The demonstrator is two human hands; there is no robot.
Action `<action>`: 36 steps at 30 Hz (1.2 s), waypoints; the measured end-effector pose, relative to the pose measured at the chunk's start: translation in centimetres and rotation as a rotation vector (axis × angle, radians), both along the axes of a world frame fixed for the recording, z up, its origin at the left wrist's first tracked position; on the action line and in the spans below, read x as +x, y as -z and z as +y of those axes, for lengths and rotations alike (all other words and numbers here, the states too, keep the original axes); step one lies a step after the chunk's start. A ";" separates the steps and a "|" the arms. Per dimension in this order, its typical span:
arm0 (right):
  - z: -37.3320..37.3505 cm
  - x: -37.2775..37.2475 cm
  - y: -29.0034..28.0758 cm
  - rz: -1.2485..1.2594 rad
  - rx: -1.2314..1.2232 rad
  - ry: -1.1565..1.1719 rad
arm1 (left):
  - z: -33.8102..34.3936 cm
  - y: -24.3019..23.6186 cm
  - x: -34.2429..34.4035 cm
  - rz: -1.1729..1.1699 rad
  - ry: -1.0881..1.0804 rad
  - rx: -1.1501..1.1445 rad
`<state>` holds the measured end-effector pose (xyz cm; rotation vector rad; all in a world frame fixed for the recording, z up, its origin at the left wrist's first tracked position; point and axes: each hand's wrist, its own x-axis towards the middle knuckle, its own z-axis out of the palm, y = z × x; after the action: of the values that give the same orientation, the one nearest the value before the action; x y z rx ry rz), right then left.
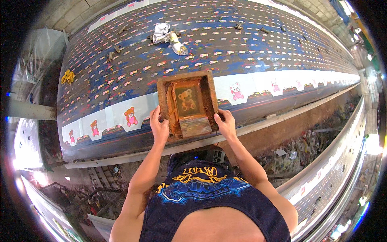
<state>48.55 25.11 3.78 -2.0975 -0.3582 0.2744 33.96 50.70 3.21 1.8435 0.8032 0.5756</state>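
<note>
A wooden-framed printing screen [187, 78] with a bear shape in its mesh lies flat on a strip of white cloth pieces [258, 82] on a long table. My left hand [159, 125] grips the frame's near left corner. My right hand [225, 123] grips its near right corner. A flat squeegee [194, 126] rests inside the frame at its near edge, between my hands. To the left a printed orange and pink bear [130, 116] shows on the cloth; to the right sits a pink bear [236, 92].
The long blue table [242, 44] is dotted with small marks and paint. A crumpled white rag [167, 36] lies at the back, a yellow scrap [67, 76] at far left. A second table [330, 177] runs on my right, with littered floor [298, 149] between.
</note>
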 end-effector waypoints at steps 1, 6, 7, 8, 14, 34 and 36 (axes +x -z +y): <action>-0.9 0.7 -0.5 -0.008 0.016 0.004 | -0.9 0.2 0.8 -0.024 0.002 0.006; -7.7 6.6 -1.0 -0.034 -0.017 0.022 | -7.9 0.2 7.2 -0.021 0.016 -0.017; -9.0 7.8 -0.9 -0.041 -0.015 0.033 | -9.5 -0.1 8.6 0.011 -0.002 -0.036; -10.2 9.0 -0.9 -0.048 -0.012 0.043 | -10.7 0.6 9.8 -0.022 0.002 -0.044; -16.4 14.0 -0.7 0.001 0.015 0.006 | -16.8 1.8 14.2 -0.051 -0.009 -0.040; -19.0 16.9 0.7 0.045 -0.049 -0.129 | -18.1 2.5 16.5 0.071 -0.027 -0.036; -19.1 17.0 0.6 0.052 -0.044 -0.139 | -18.1 2.4 16.5 0.090 -0.024 -0.034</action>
<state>65.54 6.00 3.20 -2.1077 -0.4716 0.4221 50.49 32.59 0.83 1.8415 0.8906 0.4933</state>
